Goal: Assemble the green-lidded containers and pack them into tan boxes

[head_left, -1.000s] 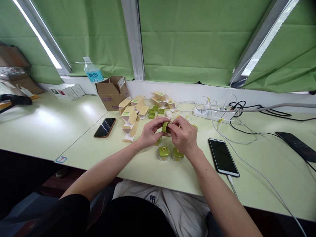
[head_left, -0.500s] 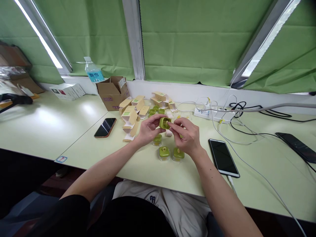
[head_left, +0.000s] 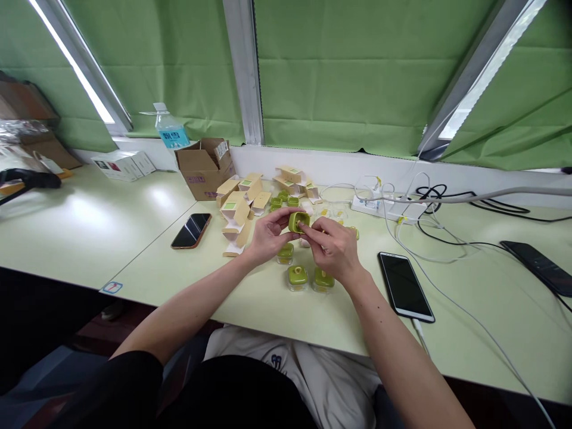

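In my left hand (head_left: pixel 268 235) is a small square green lid (head_left: pixel 292 222), tipped so its hollow underside shows; thumb and fingers close around its edge. My right hand (head_left: pixel 334 245) has its fingers drawn together, and a fingertip presses into the hollow. Whether something small sits under that fingertip is hidden. Below the hands stand two clear containers with green lids, one left (head_left: pixel 297 278) and one right (head_left: pixel 322 280). A third green-lidded container (head_left: pixel 285 254) is just under my left hand. More green lids (head_left: pixel 276 203) lie behind the hands.
Opened small cartons (head_left: pixel 235 210) pile up at left-centre, beside a brown cardboard box (head_left: pixel 205 173) and a bottle (head_left: pixel 171 130). Phones lie left (head_left: pixel 191 231) and right (head_left: pixel 404 286). A power strip (head_left: pixel 388 207) with tangled cables runs along the back right.
My right fingers have moved from pinching at a small post-like part in the lid to pressing inside its hollow. My left hand and the lid have barely moved.
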`<state>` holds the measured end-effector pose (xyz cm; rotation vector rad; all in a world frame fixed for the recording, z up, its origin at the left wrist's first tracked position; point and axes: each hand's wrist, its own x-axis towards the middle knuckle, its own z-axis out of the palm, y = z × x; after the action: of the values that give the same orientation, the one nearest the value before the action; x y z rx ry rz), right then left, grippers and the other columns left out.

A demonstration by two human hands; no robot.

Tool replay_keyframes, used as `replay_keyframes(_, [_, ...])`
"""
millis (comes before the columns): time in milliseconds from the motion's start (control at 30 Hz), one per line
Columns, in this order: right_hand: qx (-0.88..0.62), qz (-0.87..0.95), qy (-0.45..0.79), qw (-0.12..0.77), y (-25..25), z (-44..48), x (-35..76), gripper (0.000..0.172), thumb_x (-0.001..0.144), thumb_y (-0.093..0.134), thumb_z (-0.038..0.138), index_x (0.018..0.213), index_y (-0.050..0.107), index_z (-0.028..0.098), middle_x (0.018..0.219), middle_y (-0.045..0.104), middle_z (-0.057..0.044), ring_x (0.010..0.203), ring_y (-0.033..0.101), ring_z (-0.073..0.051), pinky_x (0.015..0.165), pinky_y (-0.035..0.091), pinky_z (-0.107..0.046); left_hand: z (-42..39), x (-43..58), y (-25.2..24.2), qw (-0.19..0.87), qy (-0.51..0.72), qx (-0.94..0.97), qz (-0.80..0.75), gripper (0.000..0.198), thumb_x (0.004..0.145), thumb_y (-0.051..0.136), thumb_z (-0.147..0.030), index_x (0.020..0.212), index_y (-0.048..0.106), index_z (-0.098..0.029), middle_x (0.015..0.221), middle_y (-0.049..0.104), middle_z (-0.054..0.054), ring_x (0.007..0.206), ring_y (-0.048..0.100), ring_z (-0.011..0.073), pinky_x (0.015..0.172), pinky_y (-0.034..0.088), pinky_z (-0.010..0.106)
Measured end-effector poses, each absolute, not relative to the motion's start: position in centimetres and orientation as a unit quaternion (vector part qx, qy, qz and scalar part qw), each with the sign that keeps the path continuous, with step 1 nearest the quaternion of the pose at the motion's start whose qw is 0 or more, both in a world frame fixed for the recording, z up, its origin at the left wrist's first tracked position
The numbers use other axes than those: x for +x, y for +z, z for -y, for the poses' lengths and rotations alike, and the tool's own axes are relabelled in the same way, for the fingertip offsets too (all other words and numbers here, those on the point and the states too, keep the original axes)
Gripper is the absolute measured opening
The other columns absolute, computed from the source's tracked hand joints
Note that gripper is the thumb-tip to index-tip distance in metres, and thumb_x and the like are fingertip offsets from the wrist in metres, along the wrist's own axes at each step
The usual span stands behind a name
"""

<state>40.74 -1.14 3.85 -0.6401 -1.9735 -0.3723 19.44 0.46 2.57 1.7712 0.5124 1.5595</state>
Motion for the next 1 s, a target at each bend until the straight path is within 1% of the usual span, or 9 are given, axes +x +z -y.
replay_keyframes(200, [-0.279, 0.830, -0.123, 0.467, 4.1, 1.6, 40.8, 0.030, 0.113, 0.061, 0.028, 0.125, 0.089, 0.022, 0.078, 0.070, -0.004, 0.071, 0.059, -0.017, 0.061, 0.034, -0.033, -0.7, 19.3, 2.5, 0.344, 0.611, 0.688, -0.187, 0.060, 0.078, 0.105, -0.027, 0.133, 0.082, -0.024, 0.132, 0.083, 0.011, 0.122, 0.081, 0.0247, 0.113, 0.065, 0.038])
replay_keyframes(300, [-0.277, 0.837, -0.083, 0.465, 4.1, 1.6, 40.9, 0.032, 0.114, 0.061, 0.031, 0.125, 0.089, 0.020, 0.071, 0.067, -0.002, 0.066, 0.056, -0.017, 0.061, 0.034, -0.033, -0.7, 19.3, 2.6, 0.338, 0.616, 0.688, -0.182, 0.058, 0.079, 0.104, -0.025, 0.133, 0.083, -0.024, 0.130, 0.083, 0.011, 0.122, 0.080, 0.0236, 0.110, 0.066, 0.036])
replay_keyframes(433, [-0.281, 0.847, -0.016, 0.452, 4.2, 1.5, 41.1, 0.032, 0.115, 0.062, 0.035, 0.122, 0.090, 0.022, 0.065, 0.061, 0.000, 0.061, 0.051, -0.016, 0.061, 0.034, -0.031, -0.6, 19.2, 2.7, 0.327, 0.614, 0.696, -0.178, 0.054, 0.081, 0.103, -0.024, 0.132, 0.084, -0.025, 0.128, 0.082, 0.011, 0.119, 0.080, 0.0223, 0.106, 0.067, 0.034])
replay_keyframes(633, [-0.300, 0.864, 0.059, 0.400, 5.0, 2.0, 41.3, 0.041, 0.115, 0.057, 0.041, 0.100, 0.090, 0.022, 0.063, 0.061, -0.001, 0.062, 0.052, -0.016, 0.065, 0.035, -0.030, -0.7, 19.1, 2.4, 0.309, 0.610, 0.706, -0.184, 0.055, 0.079, 0.104, -0.025, 0.131, 0.085, -0.027, 0.124, 0.082, 0.010, 0.116, 0.079, 0.0206, 0.101, 0.066, 0.030])
replay_keyframes(700, [-0.305, 0.865, 0.076, 0.391, 5.2, 2.1, 41.4, 0.045, 0.114, 0.058, 0.042, 0.085, 0.086, 0.022, 0.060, 0.056, 0.001, 0.059, 0.048, -0.015, 0.063, 0.032, -0.031, -0.8, 19.0, 2.3, 0.303, 0.607, 0.708, -0.195, 0.055, 0.079, 0.105, -0.027, 0.130, 0.086, -0.027, 0.123, 0.081, 0.010, 0.114, 0.079, 0.0208, 0.099, 0.066, 0.030])
replay_keyframes(767, [-0.310, 0.865, 0.091, 0.384, 5.4, 2.2, 41.5, 0.051, 0.113, 0.059, 0.043, 0.071, 0.079, 0.022, 0.058, 0.051, 0.001, 0.057, 0.044, -0.014, 0.062, 0.030, -0.031, -0.8, 19.0, 2.2, 0.301, 0.603, 0.711, -0.201, 0.055, 0.079, 0.104, -0.027, 0.131, 0.086, -0.027, 0.123, 0.081, 0.011, 0.112, 0.079, 0.0207, 0.098, 0.066, 0.031])
replay_keyframes(833, [-0.318, 0.863, 0.103, 0.380, 5.4, 2.2, 41.5, 0.053, 0.112, 0.059, 0.043, 0.066, 0.076, 0.022, 0.057, 0.050, 0.002, 0.057, 0.042, -0.014, 0.061, 0.029, -0.031, -0.9, 18.9, 2.2, 0.303, 0.599, 0.714, -0.200, 0.055, 0.080, 0.104, -0.026, 0.132, 0.085, -0.027, 0.124, 0.081, 0.011, 0.113, 0.079, 0.0206, 0.098, 0.067, 0.031])
replay_keyframes(900, [-0.327, 0.858, 0.115, 0.379, 5.4, 2.2, 41.5, 0.048, 0.111, 0.060, 0.041, 0.072, 0.081, 0.023, 0.057, 0.052, 0.002, 0.056, 0.043, -0.014, 0.060, 0.030, -0.031, -1.0, 19.0, 2.2, 0.307, 0.598, 0.714, -0.197, 0.055, 0.080, 0.103, -0.026, 0.132, 0.085, -0.027, 0.125, 0.082, 0.011, 0.115, 0.080, 0.0215, 0.100, 0.067, 0.032])
replay_keyframes(1000, [-0.336, 0.845, 0.134, 0.394, 5.3, 2.1, 41.5, 0.033, 0.107, 0.062, 0.036, 0.098, 0.091, 0.024, 0.063, 0.066, 0.000, 0.057, 0.053, -0.016, 0.061, 0.037, -0.030, -1.2, 19.1, 2.2, 0.313, 0.601, 0.710, -0.193, 0.057, 0.079, 0.104, -0.026, 0.133, 0.084, -0.027, 0.127, 0.082, 0.010, 0.119, 0.080, 0.0228, 0.104, 0.067, 0.033])
